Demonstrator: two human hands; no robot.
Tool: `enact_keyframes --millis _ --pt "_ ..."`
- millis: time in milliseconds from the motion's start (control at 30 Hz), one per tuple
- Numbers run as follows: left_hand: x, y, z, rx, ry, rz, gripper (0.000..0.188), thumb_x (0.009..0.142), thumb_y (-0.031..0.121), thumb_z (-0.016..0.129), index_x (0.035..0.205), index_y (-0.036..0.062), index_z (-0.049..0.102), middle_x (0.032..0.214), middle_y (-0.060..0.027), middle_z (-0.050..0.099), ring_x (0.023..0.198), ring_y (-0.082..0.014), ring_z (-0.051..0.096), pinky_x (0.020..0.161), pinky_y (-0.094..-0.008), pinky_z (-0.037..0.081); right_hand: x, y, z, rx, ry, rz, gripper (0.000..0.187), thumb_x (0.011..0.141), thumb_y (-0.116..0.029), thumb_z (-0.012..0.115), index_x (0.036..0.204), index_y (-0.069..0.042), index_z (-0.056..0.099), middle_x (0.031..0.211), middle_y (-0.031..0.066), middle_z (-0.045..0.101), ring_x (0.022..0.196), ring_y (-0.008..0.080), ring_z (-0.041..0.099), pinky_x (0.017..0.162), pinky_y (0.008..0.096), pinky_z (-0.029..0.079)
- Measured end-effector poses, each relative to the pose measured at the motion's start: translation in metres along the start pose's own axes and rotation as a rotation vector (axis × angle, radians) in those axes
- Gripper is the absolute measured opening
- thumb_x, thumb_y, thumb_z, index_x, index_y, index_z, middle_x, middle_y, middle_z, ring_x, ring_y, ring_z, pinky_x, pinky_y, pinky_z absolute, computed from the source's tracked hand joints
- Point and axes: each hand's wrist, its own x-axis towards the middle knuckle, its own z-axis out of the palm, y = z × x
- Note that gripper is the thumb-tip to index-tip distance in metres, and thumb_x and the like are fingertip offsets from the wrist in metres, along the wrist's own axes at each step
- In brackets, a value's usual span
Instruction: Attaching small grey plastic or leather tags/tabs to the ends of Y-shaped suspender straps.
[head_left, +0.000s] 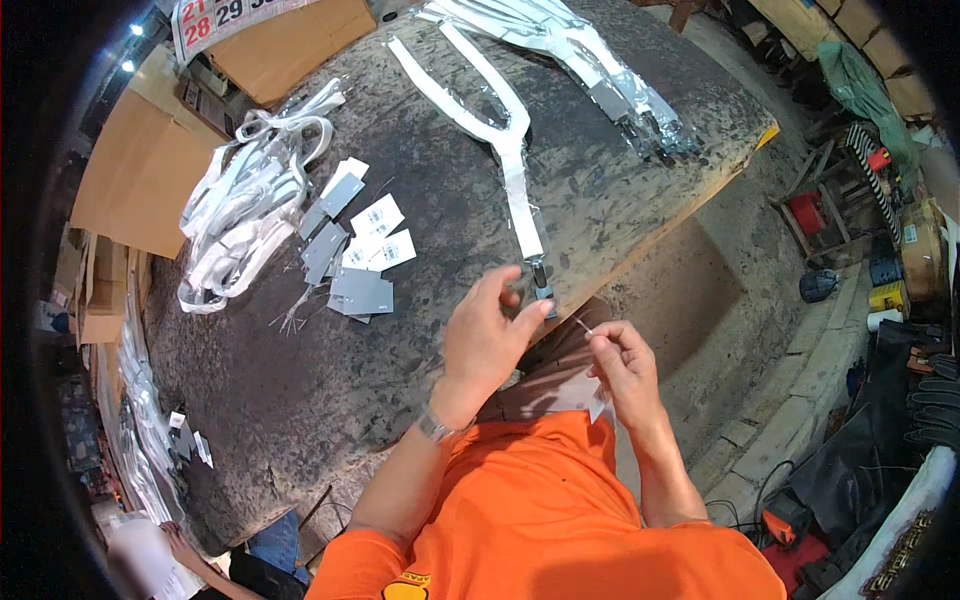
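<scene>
A Y-shaped white strap [512, 170] lies flat on the dark table, its single tail ending in a dark clip-like end [542, 278] at the edge nearest me. My left hand [485, 335] is over that end, thumb and forefinger apart, the thumb at or against the end piece. Beyond the table edge, my right hand [625, 370] pinches a thin string [583, 325] between thumb and fingers. A small pale tag [598, 403] hangs below those fingers. Left of my hands lie several loose grey tags [362, 292] and white tags [380, 217], with strings among them.
A heap of white straps in clear plastic [250, 200] lies at the table's left. More bagged straps [590, 65] lie at the far right. Cardboard boxes [135, 165] flank the left side. A wooden stool [825, 200] stands right of the table. Another person's arm [195, 555] shows at lower left.
</scene>
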Motion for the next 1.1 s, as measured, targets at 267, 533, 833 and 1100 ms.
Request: enact_keyframes --millis 267,533,833,1100 --pt "0.012 0.002 0.021 0.307 0.107 0.093 0.054 0.081 0.025 0.073 0.127 0.0070 0.051 0.097 -0.0140 0.063 0.086 -0.0318 0.065 0.073 -0.0429 0.051 0.002 0.009 -0.004 0.113 0.043 0.079 0.014 0.099 -0.017 0.058 0.106 -0.005 0.061 0.072 -0.0074 0.049 0.061 0.0020 0.043 0.058 0.0206 0.040" --pt "-0.006 -0.011 0.002 0.168 0.015 0.032 0.038 0.085 0.021 0.068 0.118 0.0064 0.057 0.089 -0.0147 0.063 0.075 -0.0320 0.065 0.068 -0.0410 0.051 0.008 0.016 0.003 0.078 0.019 0.077 0.014 0.098 -0.018 0.060 0.102 -0.005 0.062 0.072 -0.0076 0.053 0.062 0.0010 0.044 0.056 0.0192 0.038" --pt "0.044 -0.005 0.015 0.197 0.020 -0.057 0.050 0.081 0.027 0.073 0.119 0.0003 0.055 0.079 -0.0187 0.066 0.077 -0.0380 0.066 0.070 -0.0450 0.052 0.036 0.019 0.039 -0.037 -0.017 0.174 0.020 0.094 -0.026 0.066 0.100 -0.007 0.065 0.069 -0.0075 0.052 0.058 0.0022 0.045 0.050 0.0194 0.038" --pt "0.038 -0.003 0.003 -0.139 -0.088 -0.157 0.072 0.081 0.030 0.072 0.135 -0.0081 0.043 0.080 -0.0107 0.066 0.074 -0.0236 0.066 0.070 -0.0351 0.052 0.033 0.012 0.038 0.145 -0.036 0.189 0.011 0.092 -0.014 0.069 0.086 -0.010 0.061 0.065 -0.0095 0.053 0.054 -0.0006 0.043 0.048 0.0182 0.032"
